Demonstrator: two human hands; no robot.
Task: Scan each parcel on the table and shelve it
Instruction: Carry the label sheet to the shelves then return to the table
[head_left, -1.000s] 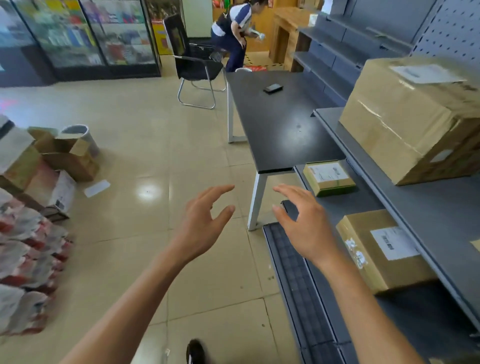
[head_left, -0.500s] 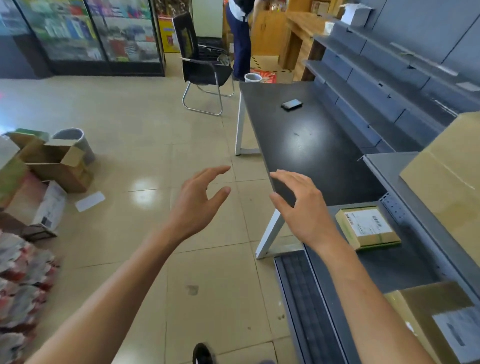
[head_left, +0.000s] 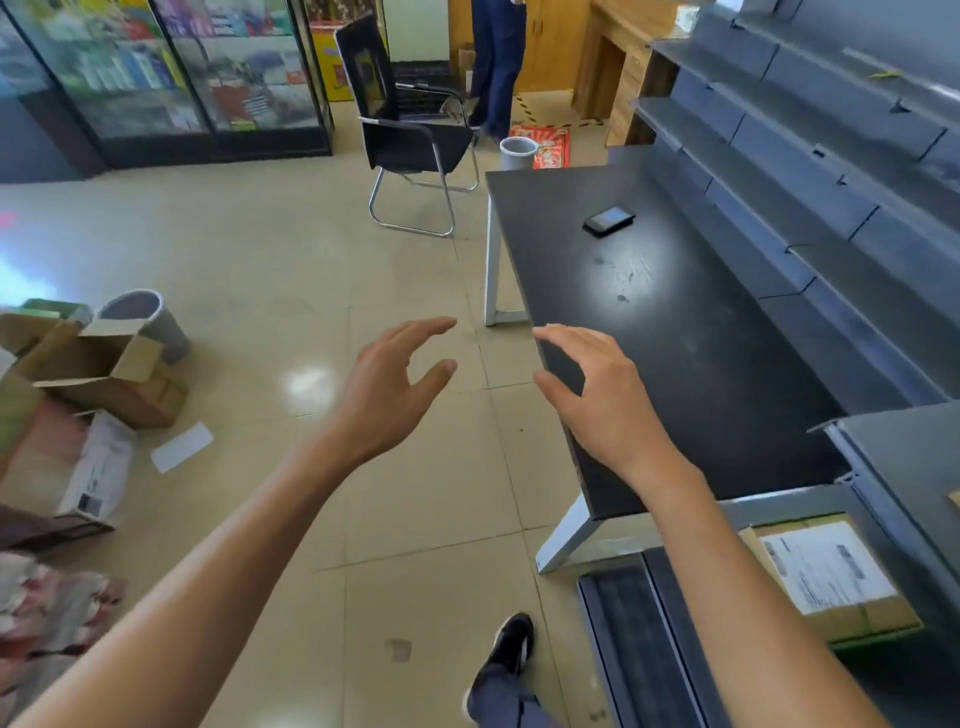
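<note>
A long black table (head_left: 691, 364) on white legs stands on a tiled floor (head_left: 291, 249) and bears a small dark handheld device (head_left: 609, 220) near its far end, while beside its near end a low grey shelf (head_left: 779, 506) holds a labelled cardboard parcel (head_left: 831, 577).

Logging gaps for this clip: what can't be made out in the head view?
- Parcel on the low shelf: label print too blurred to read; the right forearm hides its left corner.
- Small dark device on the black table: too small to tell whether it is the scanner.
- Pile at the left edge: cut off and blurred.
</note>
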